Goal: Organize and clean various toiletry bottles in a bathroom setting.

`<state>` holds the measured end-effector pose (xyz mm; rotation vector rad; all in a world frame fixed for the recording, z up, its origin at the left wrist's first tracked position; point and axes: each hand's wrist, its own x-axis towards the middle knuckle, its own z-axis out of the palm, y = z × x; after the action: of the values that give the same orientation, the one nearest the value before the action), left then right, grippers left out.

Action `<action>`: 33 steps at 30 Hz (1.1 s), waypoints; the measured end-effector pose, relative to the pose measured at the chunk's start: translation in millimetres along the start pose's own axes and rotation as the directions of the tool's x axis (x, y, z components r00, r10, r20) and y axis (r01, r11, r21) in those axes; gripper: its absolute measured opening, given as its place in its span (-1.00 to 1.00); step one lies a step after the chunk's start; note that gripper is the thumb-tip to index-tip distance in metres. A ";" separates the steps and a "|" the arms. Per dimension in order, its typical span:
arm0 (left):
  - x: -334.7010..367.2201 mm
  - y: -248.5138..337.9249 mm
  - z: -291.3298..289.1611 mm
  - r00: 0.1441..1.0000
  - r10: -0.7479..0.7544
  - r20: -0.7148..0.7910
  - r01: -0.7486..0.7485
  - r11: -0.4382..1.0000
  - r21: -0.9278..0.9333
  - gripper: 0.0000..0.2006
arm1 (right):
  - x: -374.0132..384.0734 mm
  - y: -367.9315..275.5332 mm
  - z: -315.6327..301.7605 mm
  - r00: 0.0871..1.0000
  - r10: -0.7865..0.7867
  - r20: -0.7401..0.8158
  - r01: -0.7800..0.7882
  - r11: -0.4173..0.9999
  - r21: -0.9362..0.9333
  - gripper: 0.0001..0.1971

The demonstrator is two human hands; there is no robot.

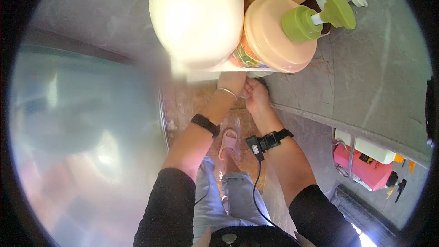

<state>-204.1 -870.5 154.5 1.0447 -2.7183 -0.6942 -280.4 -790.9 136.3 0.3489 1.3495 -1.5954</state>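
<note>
View from above: left hand (232,82) and right hand (256,95) meet just under the edge of a white shelf (215,69), fingers curled together on something too hidden to identify. On the shelf stand a large cream plastic bottle (196,16) and a peach-lidded pump bottle with green nozzle (279,34).

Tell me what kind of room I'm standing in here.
Most likely a bathroom or shower area. Pump bottles of soap or shampoo stand on a shelf, the walls are grey stone tile, a frosted glass panel is at the left, and a pink slipper is on the floor.
</note>
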 end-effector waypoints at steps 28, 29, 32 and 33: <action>-48.1 -118.0 44.9 0.861 -0.508 -0.028 0.331 0.601 -0.728 -0.63 | -129.1 19.5 -131.9 0.997 -0.018 0.081 0.055 0.872 -0.486 -0.69; -55.5 -175.5 42.4 0.873 -0.488 -0.019 0.373 0.691 -0.619 -0.74 | -143.7 20.9 -122.2 0.995 0.044 0.087 -0.004 0.913 -0.409 -0.71; -59.6 -197.2 33.6 0.890 -0.398 -0.223 0.252 0.836 -0.487 -0.61 | -209.5 -10.5 -154.1 0.999 0.021 0.045 0.011 0.797 -0.603 -0.71; -69.5 -198.5 24.6 0.885 -0.402 -0.236 0.258 0.844 -0.471 -0.56 | -237.9 -23.4 -168.2 0.999 -0.016 0.045 0.044 0.683 -0.729 -0.70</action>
<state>-41.2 -944.5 41.4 1.3831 -1.9908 -1.0098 -244.8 -531.8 266.9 -0.2013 1.8446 -0.9456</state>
